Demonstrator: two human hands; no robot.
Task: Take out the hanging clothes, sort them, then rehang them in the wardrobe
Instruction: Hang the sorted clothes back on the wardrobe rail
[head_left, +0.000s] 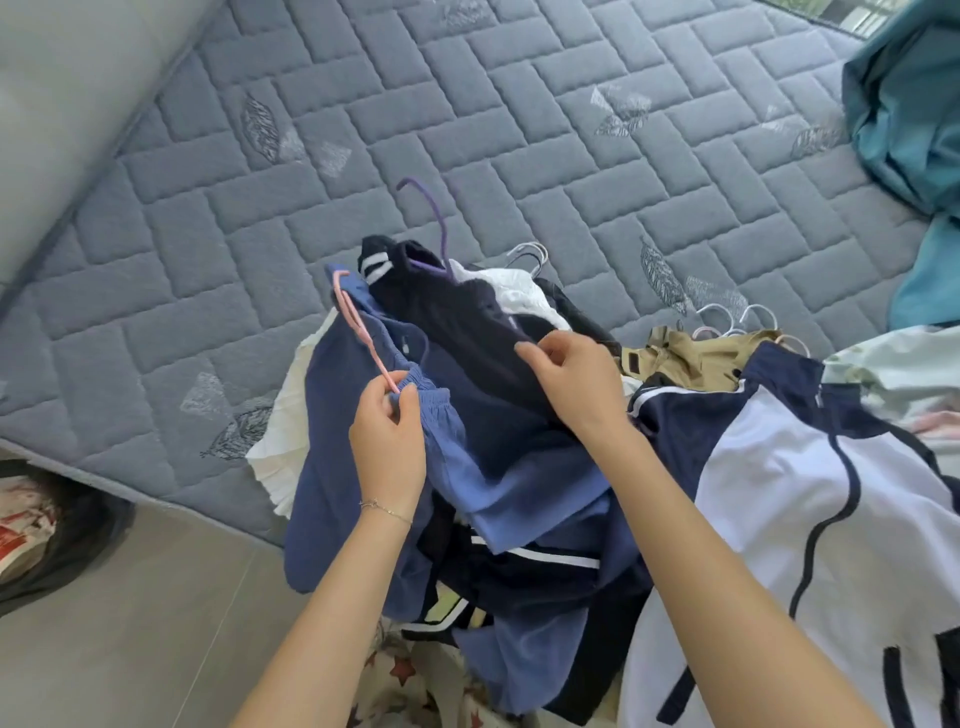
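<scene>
1. While the clothes lie heaped at the near edge of the bed (519, 130), several of them on hangers, you stand over the pile, which suits sorting.
2. Your left hand (387, 421) pinches the lower end of the pink hanger (363, 332) at the waistband of the blue trousers (332, 467), probably to lift that piece clear.
3. Your right hand (571, 384) pinches a fold of the dark navy garment (457, 322) on the purple hanger (439, 228), likely to peel it away so the two separate.
4. A white-and-navy jacket (779, 493) and a khaki garment (691, 358) lie just beside the pile, apparently a separate group.
</scene>
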